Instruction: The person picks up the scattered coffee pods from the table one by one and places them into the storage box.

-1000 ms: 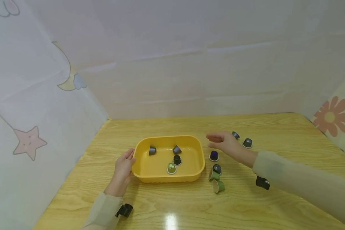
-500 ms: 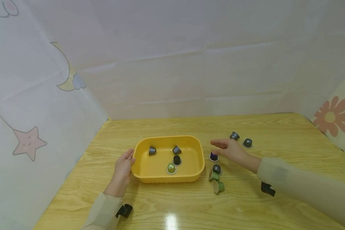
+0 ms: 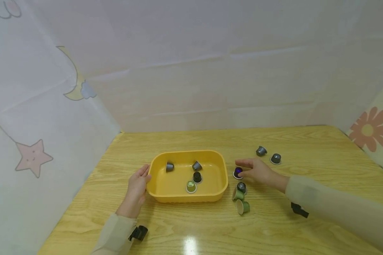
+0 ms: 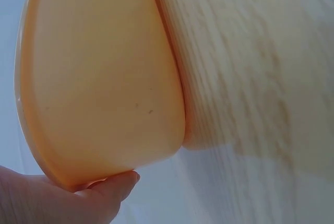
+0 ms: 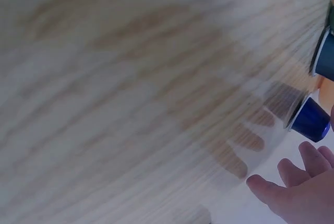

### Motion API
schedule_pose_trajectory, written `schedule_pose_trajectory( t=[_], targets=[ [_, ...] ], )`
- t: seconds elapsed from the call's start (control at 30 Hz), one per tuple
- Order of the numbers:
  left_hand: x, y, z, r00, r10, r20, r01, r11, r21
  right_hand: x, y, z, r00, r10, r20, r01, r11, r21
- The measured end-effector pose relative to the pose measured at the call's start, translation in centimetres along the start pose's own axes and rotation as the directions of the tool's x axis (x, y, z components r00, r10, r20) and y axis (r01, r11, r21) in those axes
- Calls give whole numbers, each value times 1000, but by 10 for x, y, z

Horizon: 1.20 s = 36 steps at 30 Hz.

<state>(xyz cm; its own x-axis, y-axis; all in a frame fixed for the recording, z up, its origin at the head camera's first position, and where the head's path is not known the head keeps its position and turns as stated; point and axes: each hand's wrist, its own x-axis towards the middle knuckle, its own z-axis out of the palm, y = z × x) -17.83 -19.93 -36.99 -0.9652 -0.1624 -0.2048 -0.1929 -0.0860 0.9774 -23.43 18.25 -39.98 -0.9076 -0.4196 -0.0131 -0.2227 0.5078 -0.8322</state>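
My left hand (image 3: 137, 184) grips the left end of a yellow plastic tray (image 3: 185, 199); the left wrist view shows a digit lying along the outside of its wall (image 4: 104, 78). Four-sided and shallow, the tray rests on the table. My right hand (image 3: 256, 171) is around a purple coffee capsule (image 3: 237, 171) standing just right of the tray, with its thumb over the near side. In the right wrist view, this blue-looking capsule (image 5: 311, 121) stands rim-down, and the fingers (image 5: 269, 190) are spread beside it with a gap.
Inside the tray lie a green capsule (image 3: 190, 186), a black one (image 3: 196, 177) and two grey ones. Nearer me than the purple capsule are a dark capsule (image 3: 241, 186) and two green ones (image 3: 244, 207). Two grey capsules (image 3: 276, 158) sit farther back. A wall cloth borders the table.
My right hand has come down and toward me from beyond the purple capsule, and its fingers are now around it. My left hand and the tray have stayed in place.
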Motion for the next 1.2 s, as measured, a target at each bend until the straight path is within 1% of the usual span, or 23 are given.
schedule_pose_trajectory(
  t=[0.1,0.23,0.33,0.5,0.57,0.9,1.13,1.2],
  targets=[
    [1,0,1,1000,1,-7,-1,1000,-2,2,4,-1,1000,-3,6,3,999,-39],
    [1,1,2,1000,4,-16,-4,1000,-4,3,5,-2,1000,17,13,-16,998,-54],
    [0,1,3,1000,6,-15,-6,1000,-2,4,5,-2,1000,25,5,-24,997,-75],
    [-1,3,3,1000,4,-14,-4,1000,-6,5,6,0,1000,14,-2,-14,991,-130],
    [-1,3,2,1000,3,-15,-3,1000,-9,5,6,1,1000,15,-2,-15,991,-134],
    [0,2,2,1000,7,-10,-7,1000,-8,1,7,-1,999,51,-11,-51,995,-90],
    [-1,2,3,1000,8,-17,-8,1000,-9,-4,-2,-10,998,62,-21,-63,997,-36],
    [0,1,3,1000,7,-18,-7,1000,-12,-6,-4,-12,998,55,-27,-56,998,-37]
  ],
)
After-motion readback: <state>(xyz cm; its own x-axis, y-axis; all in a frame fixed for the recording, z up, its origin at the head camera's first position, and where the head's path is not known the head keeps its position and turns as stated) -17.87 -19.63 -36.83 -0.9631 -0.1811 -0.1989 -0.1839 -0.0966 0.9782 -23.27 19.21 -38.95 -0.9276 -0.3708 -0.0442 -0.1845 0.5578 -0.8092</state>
